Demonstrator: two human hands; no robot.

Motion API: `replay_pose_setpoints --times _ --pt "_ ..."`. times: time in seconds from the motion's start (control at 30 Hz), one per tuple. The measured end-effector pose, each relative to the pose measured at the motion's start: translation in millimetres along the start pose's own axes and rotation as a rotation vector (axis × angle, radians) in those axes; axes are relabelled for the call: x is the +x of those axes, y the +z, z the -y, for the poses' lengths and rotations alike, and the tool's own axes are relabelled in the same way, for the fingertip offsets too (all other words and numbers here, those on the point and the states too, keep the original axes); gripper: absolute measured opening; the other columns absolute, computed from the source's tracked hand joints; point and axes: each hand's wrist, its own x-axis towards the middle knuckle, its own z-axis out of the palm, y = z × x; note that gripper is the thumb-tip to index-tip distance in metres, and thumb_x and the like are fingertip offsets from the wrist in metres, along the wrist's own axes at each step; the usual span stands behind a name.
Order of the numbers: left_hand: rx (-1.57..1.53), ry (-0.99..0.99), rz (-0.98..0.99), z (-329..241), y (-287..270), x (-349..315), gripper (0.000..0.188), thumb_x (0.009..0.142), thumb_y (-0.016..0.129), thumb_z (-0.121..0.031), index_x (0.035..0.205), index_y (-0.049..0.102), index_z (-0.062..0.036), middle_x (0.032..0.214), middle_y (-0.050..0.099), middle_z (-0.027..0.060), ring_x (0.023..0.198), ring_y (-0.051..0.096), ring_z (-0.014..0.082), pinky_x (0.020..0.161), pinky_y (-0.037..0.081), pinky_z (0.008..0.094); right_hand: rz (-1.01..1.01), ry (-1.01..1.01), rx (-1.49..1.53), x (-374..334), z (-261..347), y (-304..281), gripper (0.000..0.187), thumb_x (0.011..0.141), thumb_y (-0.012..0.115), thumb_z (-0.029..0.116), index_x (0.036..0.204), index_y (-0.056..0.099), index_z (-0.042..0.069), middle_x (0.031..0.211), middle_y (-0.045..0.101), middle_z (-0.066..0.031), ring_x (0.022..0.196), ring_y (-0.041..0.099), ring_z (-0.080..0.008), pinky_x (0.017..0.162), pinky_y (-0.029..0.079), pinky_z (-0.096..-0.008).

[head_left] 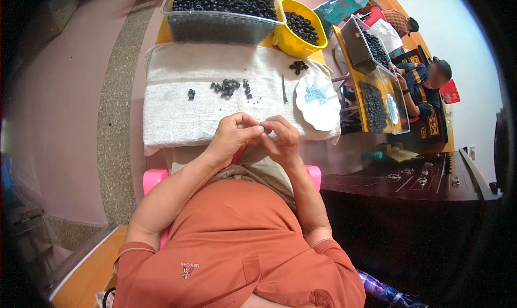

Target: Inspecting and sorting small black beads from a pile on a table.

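Observation:
Over the near edge of a white towel (177, 119), my left hand (232, 135) and my right hand (281, 138) meet fingertip to fingertip. Both are closed in a pinch around something tiny and pale, too small to name. Beyond them on the towel lies a loose heap of small black ring-like parts (226, 87), with a short row (247, 88) beside it and a small cluster (191, 94) to the left. A thin dark pointed tool, perhaps tweezers (284, 88), rests right of these. Next to it a white scalloped plate (325, 119) carries small light-blue pieces (315, 95).
A clear bin (221, 23) full of black parts stands at the back, beside a yellow basin (293, 45) of similar parts. Another black cluster (298, 67) lies before the basin. At right, a person (423, 87) works near other clear boxes (401, 111). A dark carved table (398, 178) stands nearer.

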Motion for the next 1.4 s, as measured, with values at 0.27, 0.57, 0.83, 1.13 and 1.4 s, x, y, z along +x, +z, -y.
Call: replay_pose_setpoints --times 0.27,0.57,0.83,1.13,1.4 --pt "-0.012 -0.011 -0.031 -3.6 4.8 -3.0 0.015 0.092 0.066 -0.015 0.099 0.059 -0.0041 0.094 0.065 0.0048 0.084 0.063 0.0106 0.074 0.054 0.0247 -0.061 0.155 0.044 14.3 -9.5 -14.8 0.023 0.077 0.074 0.000 0.098 0.065 -0.001 0.081 0.065 -0.0085 0.071 0.061 -0.0141 0.063 0.048 -0.0260" --pt "0.004 -0.001 -0.071 -1.8 2.3 -3.0 0.017 0.091 0.069 -0.018 0.098 0.060 -0.0054 0.092 0.066 0.0043 0.081 0.062 0.0091 0.071 0.054 0.0238 -0.606 -0.079 -0.286 109.2 -27.4 -69.6 0.025 0.086 0.071 0.003 0.109 0.066 -0.004 0.080 0.067 -0.0033 0.070 0.061 -0.0073 0.064 0.049 -0.0215" --pt "-0.006 -0.028 -0.103 -4.0 4.0 -2.2 0.016 0.090 0.070 -0.016 0.097 0.060 -0.0052 0.088 0.066 0.0036 0.079 0.062 0.0086 0.069 0.053 0.0228 -0.406 0.230 -0.297 193.8 -123.5 -96.3 0.025 0.086 0.071 0.010 0.106 0.069 -0.005 0.081 0.070 -0.0070 0.070 0.064 -0.0098 0.059 0.054 -0.0242" --pt "-0.039 -0.019 -0.092 -2.4 2.9 0.1 0.012 0.090 0.069 -0.010 0.095 0.059 -0.0045 0.086 0.064 0.0030 0.076 0.062 0.0088 0.068 0.054 0.0231 0.004 0.264 0.042 102.0 -111.8 -30.8 0.007 0.088 0.070 0.006 0.088 0.070 -0.001 0.073 0.065 -0.0003 0.065 0.057 -0.0059 0.059 0.046 -0.0211" --pt "-0.089 0.005 -0.097 5.6 0.5 1.4 0.010 0.090 0.067 -0.007 0.093 0.058 -0.0035 0.084 0.063 0.0042 0.074 0.062 0.0094 0.066 0.054 0.0226 0.312 0.274 -0.012 81.7 -62.2 14.1 0.023 0.081 0.076 0.023 0.088 0.070 0.002 0.082 0.067 -0.0126 0.069 0.065 -0.0233 0.064 0.051 -0.0338"
